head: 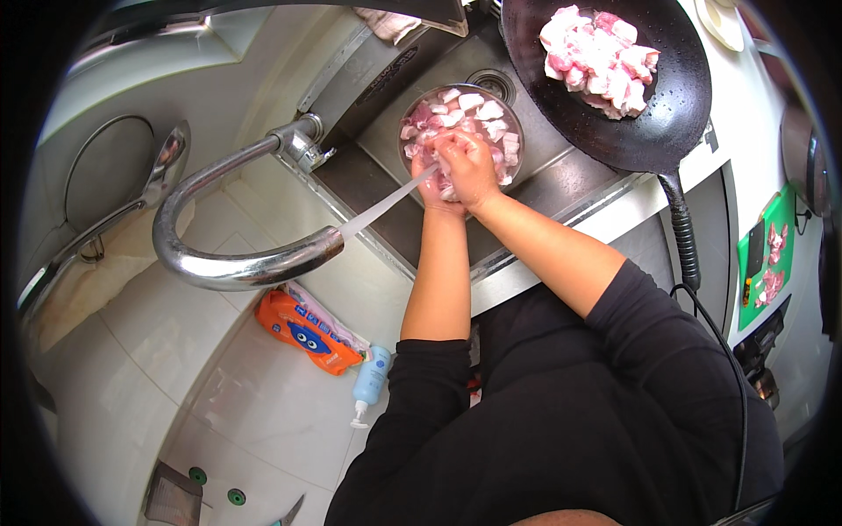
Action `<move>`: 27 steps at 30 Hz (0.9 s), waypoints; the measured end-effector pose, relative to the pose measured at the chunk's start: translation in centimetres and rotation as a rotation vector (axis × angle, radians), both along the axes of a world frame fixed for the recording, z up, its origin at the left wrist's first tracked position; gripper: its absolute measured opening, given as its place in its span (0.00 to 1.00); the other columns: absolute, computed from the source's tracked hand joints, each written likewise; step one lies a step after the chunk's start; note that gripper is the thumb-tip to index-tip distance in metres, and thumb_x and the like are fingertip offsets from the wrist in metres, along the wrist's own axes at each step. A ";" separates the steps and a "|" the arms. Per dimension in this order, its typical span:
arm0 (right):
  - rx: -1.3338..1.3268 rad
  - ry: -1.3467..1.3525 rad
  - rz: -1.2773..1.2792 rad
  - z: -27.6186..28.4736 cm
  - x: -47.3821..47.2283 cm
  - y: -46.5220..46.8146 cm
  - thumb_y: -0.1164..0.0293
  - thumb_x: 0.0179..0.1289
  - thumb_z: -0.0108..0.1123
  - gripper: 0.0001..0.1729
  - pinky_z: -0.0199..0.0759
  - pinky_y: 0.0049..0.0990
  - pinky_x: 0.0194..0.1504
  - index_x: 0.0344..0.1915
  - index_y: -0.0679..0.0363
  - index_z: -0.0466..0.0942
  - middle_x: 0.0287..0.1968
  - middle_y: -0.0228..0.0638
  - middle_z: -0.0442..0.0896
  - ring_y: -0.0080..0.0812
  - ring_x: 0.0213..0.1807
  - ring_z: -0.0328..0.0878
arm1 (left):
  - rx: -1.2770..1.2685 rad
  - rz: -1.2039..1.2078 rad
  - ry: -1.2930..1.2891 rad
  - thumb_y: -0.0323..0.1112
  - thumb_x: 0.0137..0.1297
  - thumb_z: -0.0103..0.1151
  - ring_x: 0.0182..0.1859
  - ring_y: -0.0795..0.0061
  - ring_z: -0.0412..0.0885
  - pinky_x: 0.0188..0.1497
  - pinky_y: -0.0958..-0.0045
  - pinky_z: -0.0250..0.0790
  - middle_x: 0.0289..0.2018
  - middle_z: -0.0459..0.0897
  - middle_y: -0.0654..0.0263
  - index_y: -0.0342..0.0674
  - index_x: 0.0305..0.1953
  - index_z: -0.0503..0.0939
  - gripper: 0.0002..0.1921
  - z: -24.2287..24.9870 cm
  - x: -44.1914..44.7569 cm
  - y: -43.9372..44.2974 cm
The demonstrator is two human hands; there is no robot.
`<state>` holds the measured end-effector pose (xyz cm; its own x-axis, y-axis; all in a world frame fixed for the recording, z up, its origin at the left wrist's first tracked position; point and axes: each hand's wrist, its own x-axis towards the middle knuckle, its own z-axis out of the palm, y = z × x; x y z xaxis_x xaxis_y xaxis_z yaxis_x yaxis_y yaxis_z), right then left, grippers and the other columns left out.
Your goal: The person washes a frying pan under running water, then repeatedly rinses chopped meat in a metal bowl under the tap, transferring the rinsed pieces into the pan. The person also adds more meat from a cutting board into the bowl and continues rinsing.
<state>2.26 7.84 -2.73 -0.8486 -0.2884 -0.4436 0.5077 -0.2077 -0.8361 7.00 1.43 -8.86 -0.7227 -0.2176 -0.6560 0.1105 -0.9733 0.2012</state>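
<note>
Both hands are over a round metal bowl (pixel 520 135) of water and raw meat chunks (pixel 471 101) in the stainless steel sink (pixel 421 79). My left hand (pixel 434 191) reaches low into the bowl's near side, partly behind my right hand (pixel 468 164), which is curled above it with bent fingers. The hands meet around some meat; how much each one grips is hidden. Water runs from the curved metal faucet (pixel 250 273) onto the hands. A black wok (pixel 677 112) with a pile of raw meat (pixel 602 62) rests over the sink's right side.
The wok's handle (pixel 683 230) extends over the counter edge towards me. Farther right lies a green cutting board (pixel 783 263) with meat pieces and a dark knife or cleaver (pixel 756 248). An orange package (pixel 302 332) and a blue pump bottle (pixel 371 378) are left of my arms.
</note>
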 end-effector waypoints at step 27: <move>0.464 -0.013 0.222 -1.2 -0.4 -5.1 0.56 0.61 0.67 0.23 0.78 0.38 0.55 0.49 0.60 0.85 0.47 0.45 0.90 0.45 0.50 0.87 | -0.388 0.150 -0.212 0.50 0.79 0.37 0.59 0.60 0.83 0.63 0.58 0.76 0.56 0.83 0.57 0.39 0.58 0.79 0.25 1.2 1.2 -1.9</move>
<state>1.83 2.73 -3.95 -0.7830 -0.2314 -0.5774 0.5081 0.2977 -0.8082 8.17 -0.46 -7.71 -0.5230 -0.5681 -0.6354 0.1611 -0.7979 0.5809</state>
